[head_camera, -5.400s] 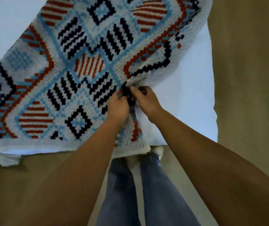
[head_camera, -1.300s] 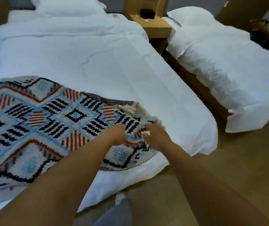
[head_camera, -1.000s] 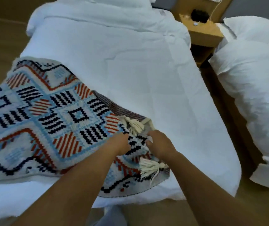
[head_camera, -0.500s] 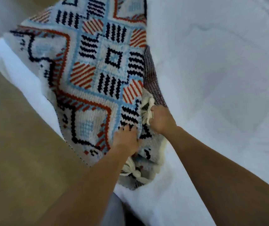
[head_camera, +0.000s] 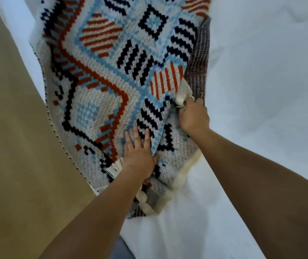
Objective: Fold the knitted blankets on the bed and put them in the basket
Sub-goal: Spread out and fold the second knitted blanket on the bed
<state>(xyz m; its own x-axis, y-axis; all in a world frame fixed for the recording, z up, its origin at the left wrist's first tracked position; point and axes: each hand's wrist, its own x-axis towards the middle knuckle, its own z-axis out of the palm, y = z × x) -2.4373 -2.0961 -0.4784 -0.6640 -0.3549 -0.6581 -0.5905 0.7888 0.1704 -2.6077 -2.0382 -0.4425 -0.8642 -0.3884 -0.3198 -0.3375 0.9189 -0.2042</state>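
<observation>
Where legible, no blanket lettering.

Hidden and cut-off parts

The knitted blanket runs off the top edge, so its far end is unseen. The right hand curls over a cream tassel, hiding its fingertips. The bed is cropped at the right and bottom edges.

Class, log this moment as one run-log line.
stage: folding | left hand: flat on patterned knitted blanket | right hand: gripping its edge | white bed
</observation>
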